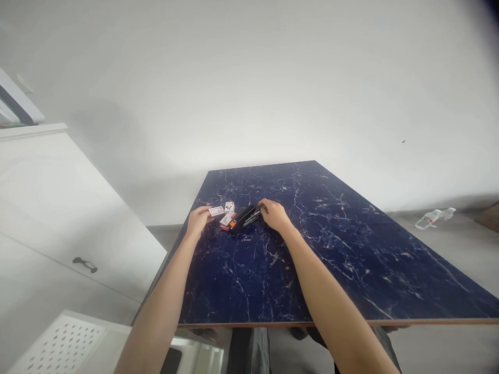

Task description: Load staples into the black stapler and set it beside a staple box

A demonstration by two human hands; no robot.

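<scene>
A small white and pink-red box (217,211), which looks like a staple box, is pinched between the thumb and fingers of my left hand (198,221). Close to its right, a white box (230,206) with a dark picture stands on the table. Another red and white box (226,222) lies just in front of it, against a black stapler (242,218) with an orange patch at its near end. Metal parts show along the stapler's right side. The curled fingers of my right hand (274,214) close on the stapler's far right end; the fingertips are partly hidden.
The dark blue marbled table (331,259) narrows toward a pale wall (265,93). A white cabinet (70,208) with a dark handle stands at left. Plastic bottles (433,218) lie on the floor at right. A white perforated piece (64,343) is at lower left.
</scene>
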